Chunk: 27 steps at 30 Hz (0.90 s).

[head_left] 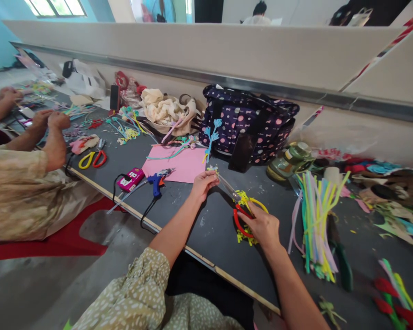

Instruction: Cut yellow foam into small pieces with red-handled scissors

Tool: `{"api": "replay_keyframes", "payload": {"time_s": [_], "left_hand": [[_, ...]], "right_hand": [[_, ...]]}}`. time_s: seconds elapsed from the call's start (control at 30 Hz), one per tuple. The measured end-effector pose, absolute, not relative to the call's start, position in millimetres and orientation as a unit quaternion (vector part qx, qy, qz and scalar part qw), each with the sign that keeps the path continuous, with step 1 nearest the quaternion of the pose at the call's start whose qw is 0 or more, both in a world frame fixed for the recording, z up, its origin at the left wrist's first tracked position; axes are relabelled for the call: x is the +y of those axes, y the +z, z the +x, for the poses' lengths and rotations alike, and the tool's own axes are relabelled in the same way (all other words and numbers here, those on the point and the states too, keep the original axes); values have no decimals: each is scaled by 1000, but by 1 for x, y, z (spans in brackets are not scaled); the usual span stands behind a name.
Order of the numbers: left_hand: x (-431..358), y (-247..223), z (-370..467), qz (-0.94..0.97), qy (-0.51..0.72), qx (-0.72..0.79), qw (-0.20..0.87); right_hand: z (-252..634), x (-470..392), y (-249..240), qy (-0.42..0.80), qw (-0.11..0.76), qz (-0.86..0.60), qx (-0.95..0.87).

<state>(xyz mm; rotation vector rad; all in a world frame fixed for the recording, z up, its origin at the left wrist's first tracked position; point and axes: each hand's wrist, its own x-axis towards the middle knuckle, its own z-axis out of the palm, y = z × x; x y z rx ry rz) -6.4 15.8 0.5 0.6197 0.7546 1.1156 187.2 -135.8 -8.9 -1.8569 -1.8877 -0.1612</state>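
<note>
My right hand [263,224] grips a pair of scissors [230,187] by its red and yellow handles. The blades point up and left to the fingertips of my left hand [204,184]. Those fingers are pinched on a small pale yellow piece [212,168], mostly hidden and too small to make out well. Under and around the scissor handles lies a pile of short yellow fuzzy pieces [243,198]. Just beyond my left hand, a light blue fuzzy flower stem [213,136] stands up in front of the dark patterned bag [249,120].
Left of my hands are pink paper [182,162], a blue glue gun [155,183] and a magenta box [131,179]. To the right lie a bundle of pastel fuzzy stems [318,224] and a green bottle [291,160]. A co-worker's hands [51,120] work further left, near other scissors [92,158].
</note>
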Motion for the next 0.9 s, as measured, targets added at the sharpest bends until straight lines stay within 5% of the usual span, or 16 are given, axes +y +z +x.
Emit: {"api": "replay_keyframes", "payload": {"time_s": [0.9], "left_hand": [[17,3,-8,276,521,324,740]], "right_hand": [[187,-137,-5,-60,242,-683,-686]]}}
